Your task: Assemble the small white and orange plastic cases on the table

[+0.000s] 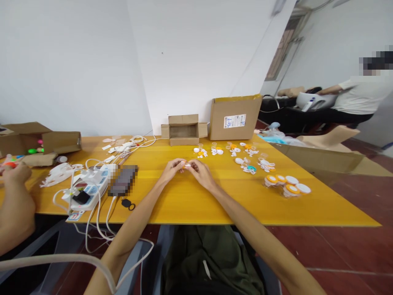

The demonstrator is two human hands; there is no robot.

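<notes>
My left hand (172, 169) and my right hand (199, 171) meet over the middle of the yellow table (190, 200). Both pinch a small orange and white part (186, 165) between their fingertips. The part is too small to make out clearly. Beyond my hands lie several small white and orange caps and pieces (233, 151). A cluster of small clear containers with orange and white lids (287, 185) stands to the right of my right hand.
A small open cardboard box (183, 129) and a larger one (235, 117) stand at the table's back. A white power strip with cables (92, 186) and a phone (123, 180) lie left. Another person's hand (15, 174) works at far left; a second person sits far right.
</notes>
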